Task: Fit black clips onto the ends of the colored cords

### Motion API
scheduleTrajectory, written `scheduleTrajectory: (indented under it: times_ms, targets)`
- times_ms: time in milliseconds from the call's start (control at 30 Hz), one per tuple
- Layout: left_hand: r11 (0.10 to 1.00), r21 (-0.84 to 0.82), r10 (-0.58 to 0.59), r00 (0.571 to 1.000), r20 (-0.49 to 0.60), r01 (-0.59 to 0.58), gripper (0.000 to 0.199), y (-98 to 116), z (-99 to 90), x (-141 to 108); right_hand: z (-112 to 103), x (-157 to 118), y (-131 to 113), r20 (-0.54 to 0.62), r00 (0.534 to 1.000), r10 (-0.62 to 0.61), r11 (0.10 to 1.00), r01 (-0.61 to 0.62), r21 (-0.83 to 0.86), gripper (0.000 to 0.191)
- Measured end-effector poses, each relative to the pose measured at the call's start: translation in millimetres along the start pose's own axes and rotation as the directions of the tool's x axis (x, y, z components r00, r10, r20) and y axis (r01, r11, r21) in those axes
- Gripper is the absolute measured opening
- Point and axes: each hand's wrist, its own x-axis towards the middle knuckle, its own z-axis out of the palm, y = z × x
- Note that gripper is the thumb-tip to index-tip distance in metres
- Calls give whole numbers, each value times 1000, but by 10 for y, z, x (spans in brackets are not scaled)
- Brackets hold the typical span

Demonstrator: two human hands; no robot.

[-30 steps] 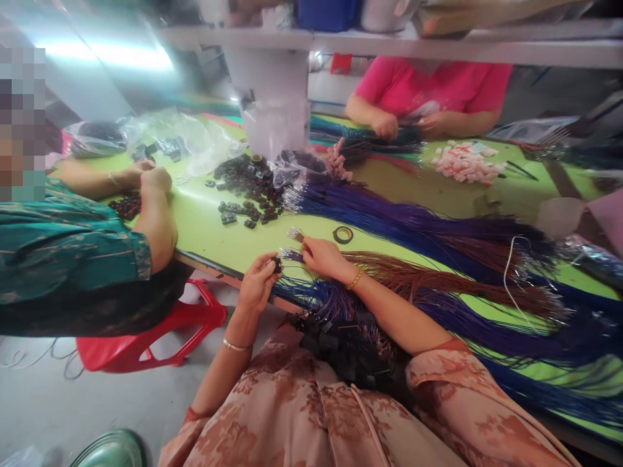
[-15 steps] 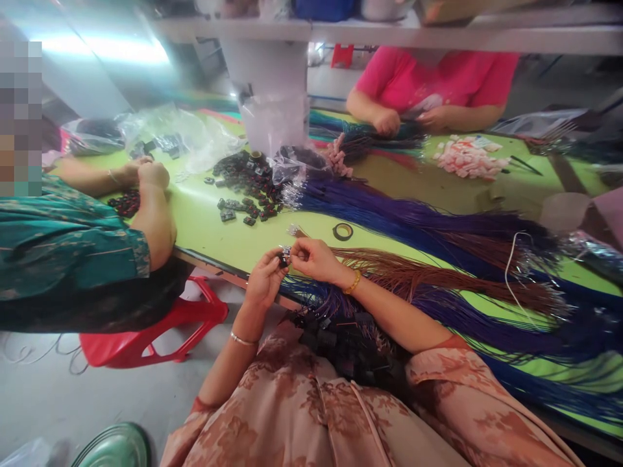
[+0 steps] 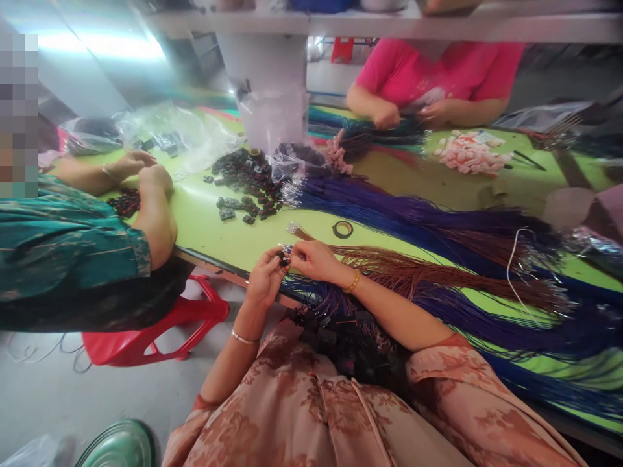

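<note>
Between the fingertips of my left hand (image 3: pixel 265 275) is a small black connector housing (image 3: pixel 283 259). My right hand (image 3: pixel 315 261) is pinched close against it, at wire ends with silvery terminals (image 3: pixel 287 248); its fingers hide how far the ends sit in the housing. Both hands are just above the table's front edge. Under my right forearm run bundles of brown wires (image 3: pixel 389 261) and blue-purple wires (image 3: pixel 452 318). A heap of black connectors (image 3: pixel 348 340) lies in my lap.
On the green table (image 3: pixel 311 224) are a roll of black tape (image 3: pixel 342 229), a pile of black connectors (image 3: pixel 246 178) and pink connectors (image 3: pixel 472 154). Co-workers sit left and opposite. A red stool (image 3: pixel 160 331) stands left, and a shelf (image 3: pixel 341 24) crosses above.
My hands hold nearly the same pose, with only slight finger movement at the connector. The left co-worker's hands have moved a little apart. The view has tilted slightly.
</note>
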Motion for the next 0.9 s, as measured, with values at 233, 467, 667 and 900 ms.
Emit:
scheduleTrajectory:
  times_ms: [233,467,667,900]
  targets:
    - [999,32,40,999,-14,-40,21,-33,7,-11,18,0,6,14,1000,23,1000,-23,16,15]
    - [982,108,167,981,-101,-156,28,-177,47,-6,-18,-11,3,28,996,-83,996,84,-42,13]
    - [988,63,148,978,-144,-140,32,-242,81,55,-36,-18,47,50,996,-69,996,72,-60,12]
    - [988,84,143,979,-147,-132,33,-308,70,121,-146,129,197,31,997,77,993,-73,-93,21]
